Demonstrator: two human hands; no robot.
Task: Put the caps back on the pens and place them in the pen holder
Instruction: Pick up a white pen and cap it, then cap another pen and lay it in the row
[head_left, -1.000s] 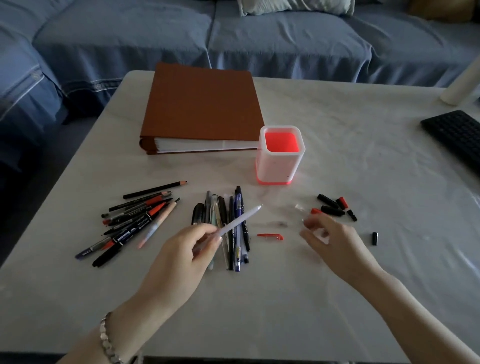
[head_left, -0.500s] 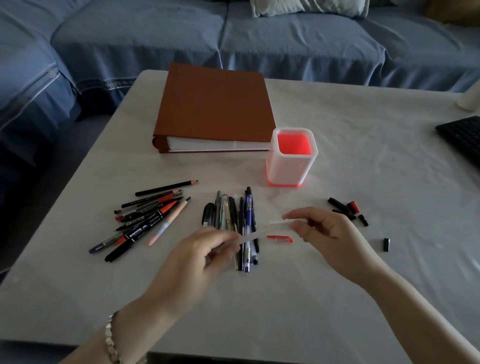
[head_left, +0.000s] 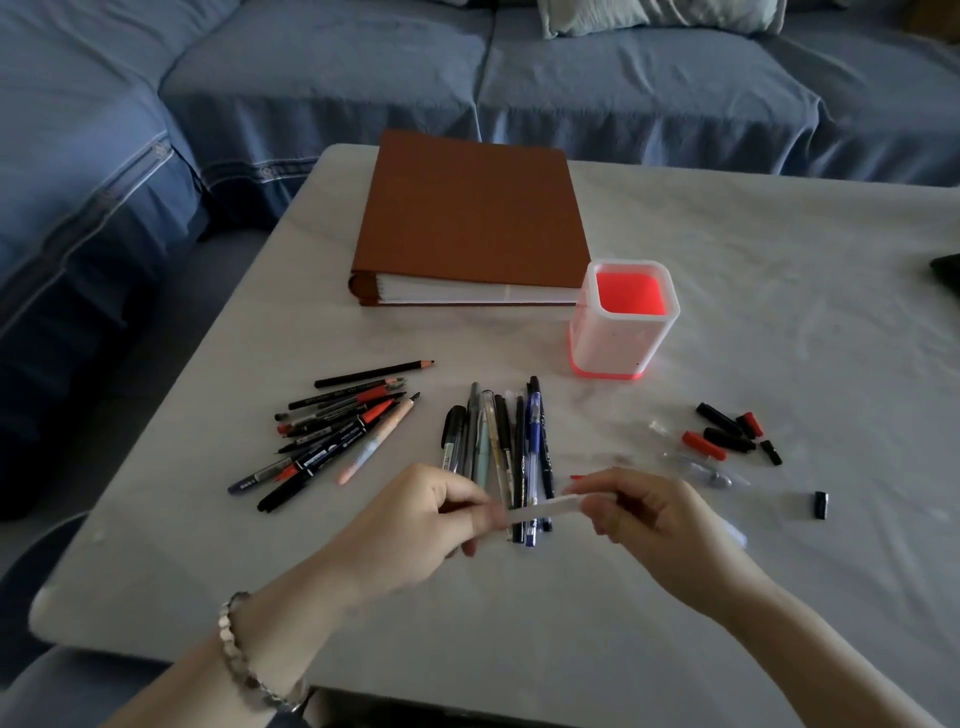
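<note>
My left hand (head_left: 415, 525) pinches one end of a white pen (head_left: 543, 508) above the near part of the table. My right hand (head_left: 649, 519) closes on the pen's other end; whether it holds a cap there is hidden by the fingers. A row of pens (head_left: 506, 447) lies under the hands, and a second pile of pens and pencils (head_left: 337, 431) lies to the left. Loose black and red caps (head_left: 727, 434) and clear caps (head_left: 698, 467) lie to the right. The white pen holder (head_left: 621, 338) with a red inside stands behind the pens.
A brown binder (head_left: 467, 218) lies behind the pen holder on the white table (head_left: 779, 291). One black cap (head_left: 821, 504) sits apart at the right. A blue sofa (head_left: 363, 67) runs along the far and left sides. A dark object pokes in at the right edge.
My right hand came left from the caps and met the tip of the white pen, which my left hand lowered to level. The camera view shifted left.
</note>
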